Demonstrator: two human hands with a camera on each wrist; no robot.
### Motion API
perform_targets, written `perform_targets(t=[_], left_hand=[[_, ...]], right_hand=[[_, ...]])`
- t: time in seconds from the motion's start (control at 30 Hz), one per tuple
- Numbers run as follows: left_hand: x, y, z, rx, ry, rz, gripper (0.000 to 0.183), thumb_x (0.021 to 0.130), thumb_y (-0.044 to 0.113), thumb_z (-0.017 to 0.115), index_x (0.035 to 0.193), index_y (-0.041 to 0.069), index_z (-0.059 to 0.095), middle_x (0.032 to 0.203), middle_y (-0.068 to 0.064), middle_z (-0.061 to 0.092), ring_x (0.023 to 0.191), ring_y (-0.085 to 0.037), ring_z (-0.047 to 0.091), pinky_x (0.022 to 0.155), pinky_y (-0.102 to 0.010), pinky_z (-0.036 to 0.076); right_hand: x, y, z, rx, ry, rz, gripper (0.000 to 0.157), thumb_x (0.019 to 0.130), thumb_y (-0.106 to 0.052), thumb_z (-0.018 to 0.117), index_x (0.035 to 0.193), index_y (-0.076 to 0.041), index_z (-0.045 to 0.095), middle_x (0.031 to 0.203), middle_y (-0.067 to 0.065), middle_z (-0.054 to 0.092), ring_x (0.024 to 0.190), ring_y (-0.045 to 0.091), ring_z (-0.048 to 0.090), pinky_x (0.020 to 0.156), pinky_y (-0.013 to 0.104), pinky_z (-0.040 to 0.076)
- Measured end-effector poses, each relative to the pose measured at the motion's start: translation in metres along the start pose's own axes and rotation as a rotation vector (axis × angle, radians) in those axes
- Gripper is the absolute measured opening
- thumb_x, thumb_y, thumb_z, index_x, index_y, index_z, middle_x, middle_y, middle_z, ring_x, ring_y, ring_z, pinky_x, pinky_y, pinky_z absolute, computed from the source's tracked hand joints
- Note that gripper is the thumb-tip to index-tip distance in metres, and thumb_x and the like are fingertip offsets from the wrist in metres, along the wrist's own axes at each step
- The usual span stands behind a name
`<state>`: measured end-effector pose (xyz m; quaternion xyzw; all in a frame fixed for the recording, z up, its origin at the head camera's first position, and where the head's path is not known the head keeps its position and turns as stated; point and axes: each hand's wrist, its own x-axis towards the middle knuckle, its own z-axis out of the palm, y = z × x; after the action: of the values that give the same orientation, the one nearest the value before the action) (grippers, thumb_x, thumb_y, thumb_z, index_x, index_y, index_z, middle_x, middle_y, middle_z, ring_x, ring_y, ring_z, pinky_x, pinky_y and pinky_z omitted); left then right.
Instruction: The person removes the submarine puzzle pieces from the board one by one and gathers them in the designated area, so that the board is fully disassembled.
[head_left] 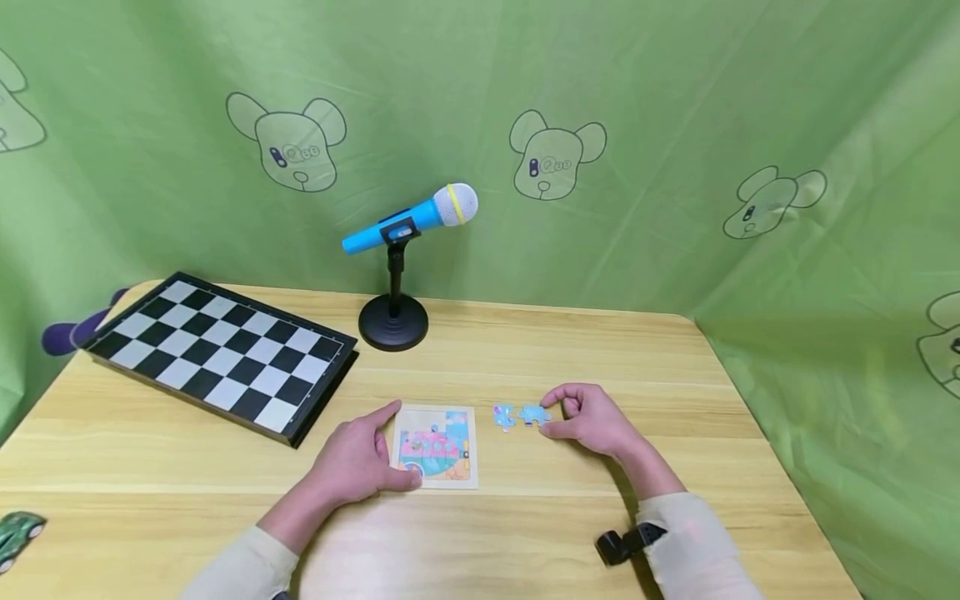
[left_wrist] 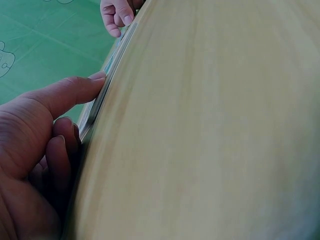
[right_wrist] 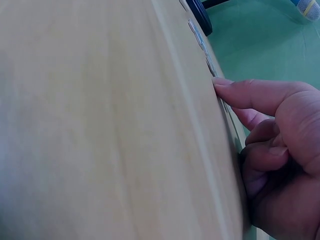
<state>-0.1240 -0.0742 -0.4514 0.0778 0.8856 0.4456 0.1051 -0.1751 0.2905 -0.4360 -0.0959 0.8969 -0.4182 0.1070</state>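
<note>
A small square jigsaw puzzle (head_left: pixel 435 446) in a pale frame lies on the table, part of its picture filled with pink and blue pieces and its upper left bare. My left hand (head_left: pixel 358 457) holds the frame's left side, index finger at the far corner and thumb (left_wrist: pixel 80 92) on the near edge. To the right, my right hand (head_left: pixel 588 417) pinches a light-blue puzzle piece (head_left: pixel 534 414) between thumb and index finger, its other fingers curled in. Just left of that piece lies another puzzle piece (head_left: pixel 503 417), blue with pink.
A black-and-white chessboard (head_left: pixel 225 350) occupies the table's left side. Behind the puzzle stands a blue toy microphone (head_left: pixel 420 218) on a round black base (head_left: pixel 393 323). A green toy car (head_left: pixel 18 535) sits at the left edge, and green cloth (head_left: pixel 600 250) hangs behind the table.
</note>
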Motion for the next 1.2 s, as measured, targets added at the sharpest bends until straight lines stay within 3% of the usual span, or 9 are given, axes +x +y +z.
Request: perform_targets(t=[0.47, 0.67, 0.83, 1.03, 1.2], left_hand=[[0.0, 0.001, 0.0, -0.007, -0.001, 0.0, 0.113, 0.055, 0.032, 0.097, 0.15, 0.003, 0.043, 0.063, 0.0, 0.054, 0.054, -0.017, 0.05, 0.052, -0.033, 0.04], [0.0, 0.001, 0.001, -0.005, 0.001, -0.004, 0.113, 0.055, 0.032, 0.097, 0.15, 0.004, 0.043, 0.063, 0.0, 0.055, 0.054, -0.017, 0.05, 0.052, -0.033, 0.039], [0.0, 0.001, 0.0, -0.002, 0.006, 0.0, 0.112, 0.056, 0.032, 0.097, 0.15, 0.003, 0.044, 0.063, 0.0, 0.054, 0.054, -0.017, 0.05, 0.052, -0.033, 0.039], [0.0, 0.001, 0.0, 0.0, 0.004, -0.003, 0.113, 0.056, 0.032, 0.097, 0.15, 0.004, 0.044, 0.063, 0.0, 0.054, 0.054, -0.017, 0.049, 0.051, -0.033, 0.038], [0.0, 0.001, 0.001, 0.006, 0.004, -0.009, 0.113, 0.056, 0.033, 0.097, 0.15, 0.004, 0.044, 0.063, 0.0, 0.054, 0.054, -0.017, 0.049, 0.052, -0.033, 0.038]], right_hand=[[-0.001, 0.0, -0.001, 0.044, -0.025, 0.014, 0.033, 0.078, -0.008, 0.086, 0.106, 0.0, 0.069, 0.061, -0.002, 0.028, 0.055, 0.013, 0.026, 0.08, 0.035, 0.041], [-0.002, -0.002, 0.001, 0.068, 0.001, 0.014, 0.035, 0.076, -0.009, 0.087, 0.106, -0.001, 0.069, 0.061, -0.001, 0.028, 0.054, 0.013, 0.027, 0.078, 0.033, 0.041], [-0.001, -0.005, 0.011, 0.089, 0.007, -0.011, 0.037, 0.075, -0.01, 0.089, 0.106, -0.003, 0.07, 0.061, -0.002, 0.028, 0.054, 0.013, 0.026, 0.073, 0.029, 0.04], [-0.001, -0.022, 0.026, 0.085, -0.008, -0.065, 0.037, 0.074, -0.01, 0.089, 0.105, -0.004, 0.071, 0.06, -0.003, 0.027, 0.053, 0.012, 0.025, 0.057, 0.025, 0.032], [0.002, -0.033, 0.038, 0.084, -0.041, -0.111, 0.038, 0.076, -0.009, 0.088, 0.109, -0.005, 0.071, 0.059, -0.003, 0.025, 0.053, 0.012, 0.025, 0.059, 0.026, 0.032]])
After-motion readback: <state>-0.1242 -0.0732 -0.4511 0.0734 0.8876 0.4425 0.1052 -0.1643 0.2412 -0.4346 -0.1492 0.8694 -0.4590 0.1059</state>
